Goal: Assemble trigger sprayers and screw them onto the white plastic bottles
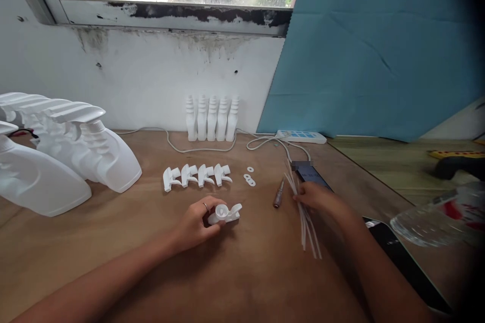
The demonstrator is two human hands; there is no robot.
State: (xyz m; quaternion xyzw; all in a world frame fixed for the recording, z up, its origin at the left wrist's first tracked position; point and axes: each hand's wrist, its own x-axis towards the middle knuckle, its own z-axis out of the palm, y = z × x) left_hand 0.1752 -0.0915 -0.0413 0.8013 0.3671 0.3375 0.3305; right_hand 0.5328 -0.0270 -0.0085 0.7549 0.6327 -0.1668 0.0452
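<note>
My left hand (200, 219) is closed around a white trigger sprayer head (223, 212), its round socket turned upward and its trigger pointing right. At the right, my right hand (311, 196) pinches at a bundle of thin white plastic tubes (304, 222) on the table; how many tubes are between the fingers I cannot make out. Beside the tubes lies a small screwdriver (279, 196) with a brown handle. Several more trigger sprayer heads (205, 175) stand in a row beyond my left hand. White ring washers (250, 180) lie to the right of that row.
Large white spray bottles (113, 156) crowd the left side. Several slim white bottles (212, 121) stand against the wall. A power strip (301, 136) with a cable, a phone (312, 174), a dark tablet (405, 262) and a clear plastic bottle (428, 219) are at the right.
</note>
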